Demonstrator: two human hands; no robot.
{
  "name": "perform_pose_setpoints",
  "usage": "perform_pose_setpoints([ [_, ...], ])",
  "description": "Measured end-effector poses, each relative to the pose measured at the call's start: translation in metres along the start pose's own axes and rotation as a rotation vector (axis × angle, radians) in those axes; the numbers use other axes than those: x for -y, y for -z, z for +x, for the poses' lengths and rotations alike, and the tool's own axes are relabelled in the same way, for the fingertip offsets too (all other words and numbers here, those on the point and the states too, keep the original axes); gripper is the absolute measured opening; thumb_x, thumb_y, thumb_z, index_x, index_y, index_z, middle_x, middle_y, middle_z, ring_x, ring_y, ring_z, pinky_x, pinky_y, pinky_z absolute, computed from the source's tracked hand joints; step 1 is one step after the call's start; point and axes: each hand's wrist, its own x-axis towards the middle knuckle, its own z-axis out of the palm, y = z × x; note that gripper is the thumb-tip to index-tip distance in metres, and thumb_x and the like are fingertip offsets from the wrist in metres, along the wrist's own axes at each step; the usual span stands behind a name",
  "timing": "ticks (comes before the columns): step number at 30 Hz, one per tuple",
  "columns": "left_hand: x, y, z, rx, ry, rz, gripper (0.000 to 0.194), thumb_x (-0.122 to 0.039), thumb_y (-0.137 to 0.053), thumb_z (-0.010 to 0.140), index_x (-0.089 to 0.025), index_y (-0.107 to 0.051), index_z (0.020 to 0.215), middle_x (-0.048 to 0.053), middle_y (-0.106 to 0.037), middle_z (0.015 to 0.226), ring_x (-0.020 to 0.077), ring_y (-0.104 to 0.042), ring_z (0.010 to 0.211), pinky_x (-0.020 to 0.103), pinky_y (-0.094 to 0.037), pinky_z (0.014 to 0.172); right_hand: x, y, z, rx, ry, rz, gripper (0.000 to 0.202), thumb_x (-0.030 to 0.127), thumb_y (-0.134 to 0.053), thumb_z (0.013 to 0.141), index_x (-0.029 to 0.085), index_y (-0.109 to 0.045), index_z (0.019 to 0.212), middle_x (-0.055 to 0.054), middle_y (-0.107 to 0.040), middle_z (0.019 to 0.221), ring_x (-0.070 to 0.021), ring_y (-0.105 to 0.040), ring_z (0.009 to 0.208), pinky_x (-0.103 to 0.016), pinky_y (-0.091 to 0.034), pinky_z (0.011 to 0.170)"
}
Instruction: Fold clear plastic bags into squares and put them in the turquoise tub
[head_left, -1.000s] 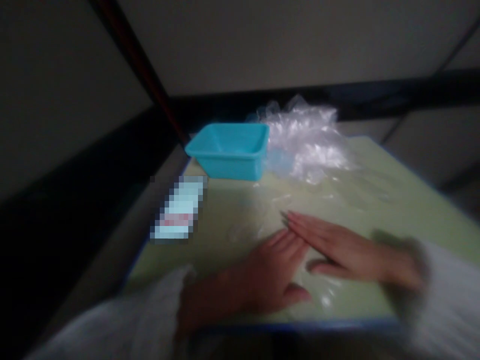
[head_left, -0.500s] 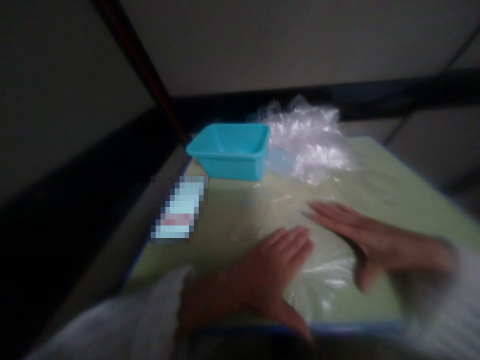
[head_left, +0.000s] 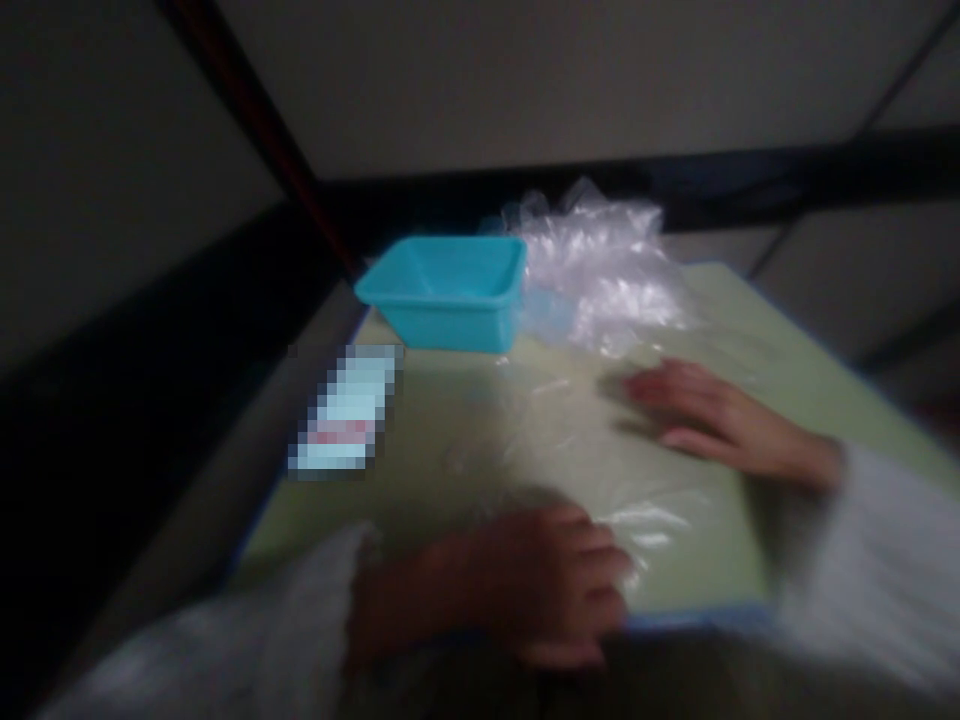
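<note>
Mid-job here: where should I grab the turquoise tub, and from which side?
Probably by the left end of its rim, coming from the near left. The turquoise tub stands upright and open, and its left wall flares outward, so the rim overhangs there. The right side looks worse: crumpled clear plastic crowds it.

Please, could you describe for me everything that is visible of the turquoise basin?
The turquoise basin looks like smooth plastic: rectangular, open at the top, with a projecting rim and walls that narrow toward the base. It stands upright near the far left corner of the yellow-green table. Crumpled clear plastic lies close along its right side; whether they touch is not clear. The left hand and right hand are both away from it. Its floor is mostly hidden.
</note>
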Motion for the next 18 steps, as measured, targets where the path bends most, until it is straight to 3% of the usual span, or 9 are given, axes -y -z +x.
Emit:
perform_pose_setpoints([
  [5,-0.001,-0.004,-0.001,-0.035,-0.016,0.015,0.018,-0.026,-0.056,0.083,-0.018,-0.052,0.067,0.001,-0.056,0.072,0.0155,-0.049,0.067,0.032,-0.036,0.06,-0.002,-0.004,0.005,-0.028,0.036,-0.042,0.036,0.037,-0.05,0.091,0.02,-0.054,0.123,-0.009,-0.061,0.121,-0.0245,-0.053,0.116,-0.052,-0.027,0.106],
  [8,-0.001,-0.007,-0.003,-0.086,-0.026,-0.014,0.017,-0.018,-0.051,0.082,-0.018,-0.051,0.065,0.001,-0.058,0.071,0.015,-0.05,0.065,0.031,-0.037,0.06,0.003,-0.003,0.009,-0.037,0.058,0.029,0.03,0.034,-0.051,0.091,0.016,-0.059,0.114,-0.011,-0.062,0.117,-0.0236,-0.054,0.113,-0.046,-0.036,0.101],
  [10,0.0,-0.006,-0.005,-0.181,0.005,-0.087,0.016,-0.019,-0.05,0.083,-0.018,-0.052,0.067,0.003,-0.063,0.078,0.0148,-0.052,0.068,0.031,-0.04,0.063,0.009,-0.002,0.011,-0.05,0.042,0.125,0.025,0.031,-0.051,0.091,0.015,-0.062,0.107,-0.012,-0.064,0.11,-0.0223,-0.057,0.107,-0.041,-0.044,0.092],
  [14,0.005,0.003,-0.007,-0.43,0.213,-0.267,0.01,-0.013,-0.049,0.083,-0.017,-0.053,0.075,0.005,-0.066,0.083,0.014,-0.058,0.074,0.029,-0.045,0.073,0.019,0.0,0.012,-0.034,-0.088,0.341,0.021,0.03,-0.051,0.092,0.015,-0.065,0.095,-0.008,-0.069,0.092,-0.0171,-0.064,0.084,-0.03,-0.05,0.073],
  [18,0.016,0.01,-0.008,-0.584,0.466,-0.433,0.011,-0.012,-0.05,0.083,-0.017,-0.052,0.073,0.005,-0.063,0.077,0.0135,-0.059,0.074,0.026,-0.047,0.07,0.021,0.002,0.01,-0.026,-0.191,0.523,0.021,0.033,-0.057,0.088,0.016,-0.065,0.096,-0.005,-0.07,0.086,-0.0153,-0.064,0.078,-0.027,-0.05,0.068],
])
